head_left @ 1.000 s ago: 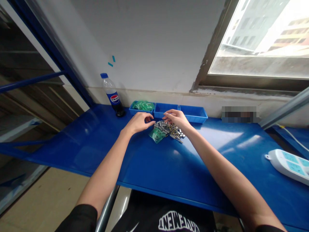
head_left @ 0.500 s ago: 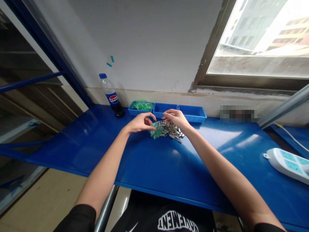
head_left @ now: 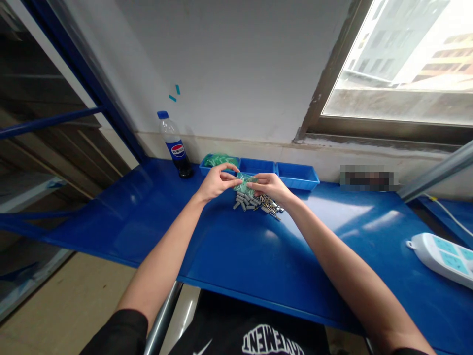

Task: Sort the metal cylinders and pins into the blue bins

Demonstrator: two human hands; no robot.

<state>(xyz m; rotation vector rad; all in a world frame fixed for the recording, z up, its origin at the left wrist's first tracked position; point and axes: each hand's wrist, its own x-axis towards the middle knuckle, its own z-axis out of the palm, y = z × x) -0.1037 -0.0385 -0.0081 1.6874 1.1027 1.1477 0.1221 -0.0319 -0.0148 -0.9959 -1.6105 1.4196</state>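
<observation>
Between my two hands is a bunch of see-through green plastic (head_left: 244, 183), held just above a pile of small parts; whether it is a bag or loose pieces I cannot tell. My left hand (head_left: 219, 183) pinches its left side with thumb and fingers. On the other side my right hand (head_left: 272, 188) has its fingers closed on the right edge. Below lie short grey metal cylinders (head_left: 244, 201) and thin brass-and-silver pins (head_left: 271, 204), the pins partly hidden by my right hand.
Behind my hands stands a row of blue bins: the left bin (head_left: 202, 170) contains green plastic, beside a middle bin (head_left: 256, 163) and a right bin (head_left: 297, 182). A cola bottle (head_left: 178, 150) stands at the back left. At the right edge lies a white power strip (head_left: 439, 256).
Both hands have closed on the green plastic and lifted it off the left part of the pile. Grey cylinders underneath now show. The view has shifted slightly.
</observation>
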